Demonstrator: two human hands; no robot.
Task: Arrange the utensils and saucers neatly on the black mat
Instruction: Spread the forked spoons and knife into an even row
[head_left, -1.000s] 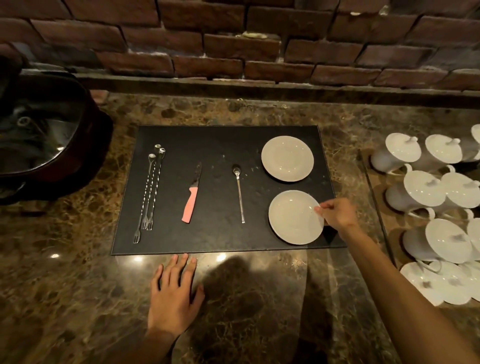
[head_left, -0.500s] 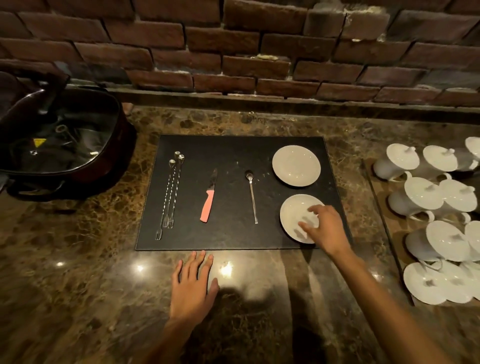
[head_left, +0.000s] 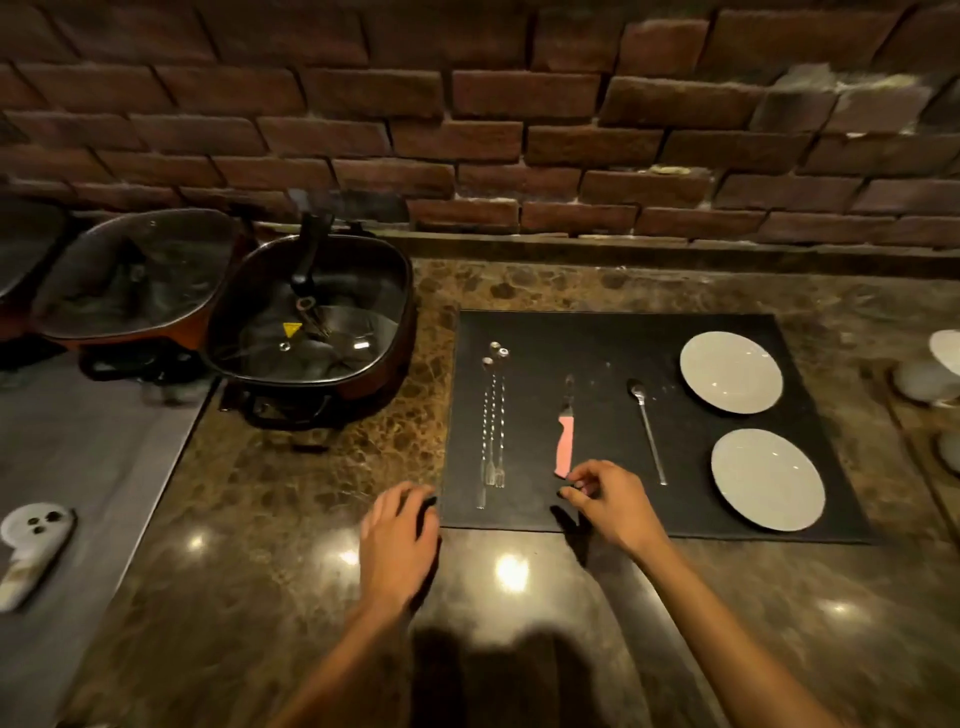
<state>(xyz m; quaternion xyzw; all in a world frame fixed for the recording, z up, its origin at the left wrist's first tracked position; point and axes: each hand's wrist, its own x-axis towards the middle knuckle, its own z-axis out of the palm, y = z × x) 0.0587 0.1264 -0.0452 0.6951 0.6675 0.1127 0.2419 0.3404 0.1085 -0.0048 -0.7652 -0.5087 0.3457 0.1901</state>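
Observation:
A black mat (head_left: 613, 343) lies on the marble counter. On its left lie three long twisted metal forks (head_left: 491, 421), close together. A knife with a pink handle (head_left: 564, 447) lies in the middle, and a long thin spoon (head_left: 647, 431) is to its right. Two white saucers sit on the right side, one farther (head_left: 731, 372) and one nearer (head_left: 768, 479). My right hand (head_left: 608, 499) hovers just below the knife's handle end, fingers curled and apart, holding nothing. My left hand (head_left: 400, 535) rests flat on the counter at the mat's front left corner.
Two dark electric pans with glass lids (head_left: 311, 322) (head_left: 130, 280) stand left of the mat. A brick wall (head_left: 493, 130) runs behind the counter. White cups (head_left: 930, 364) sit at the right edge. A white device (head_left: 31, 545) lies on a grey surface at far left.
My right hand left the nearer saucer and moved left to the knife's handle end. The camera view swung left, bringing the pans into view. My left hand stayed on the counter.

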